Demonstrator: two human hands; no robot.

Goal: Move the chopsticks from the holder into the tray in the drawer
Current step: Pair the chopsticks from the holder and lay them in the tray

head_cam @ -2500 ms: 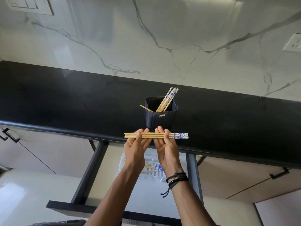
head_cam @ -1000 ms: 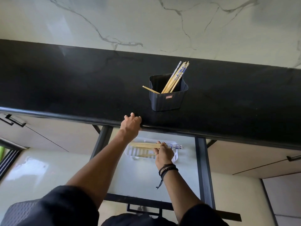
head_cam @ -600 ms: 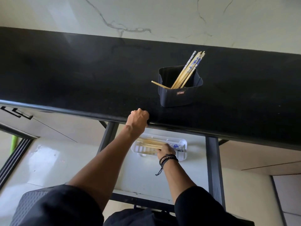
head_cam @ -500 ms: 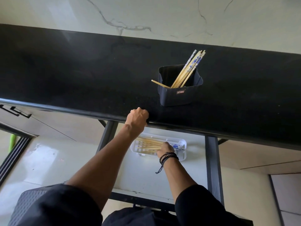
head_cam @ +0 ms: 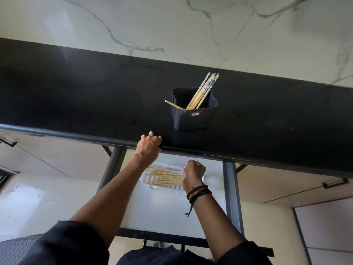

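Chopsticks (head_cam: 164, 176) lie in the tray (head_cam: 142, 180) in the drawer (head_cam: 168, 211), and more stand in the holder (head_cam: 191, 121). Our left hand (head_cam: 150, 143) grips the desk (head_cam: 95, 102) edge. Our right hand (head_cam: 193, 173) curls over the tray; we cannot tell what it holds.

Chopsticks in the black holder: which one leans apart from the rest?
The plain wooden chopstick poking out leftward over the rim of the holder. The other chopsticks lean together toward the upper right, showing blue-patterned ends.
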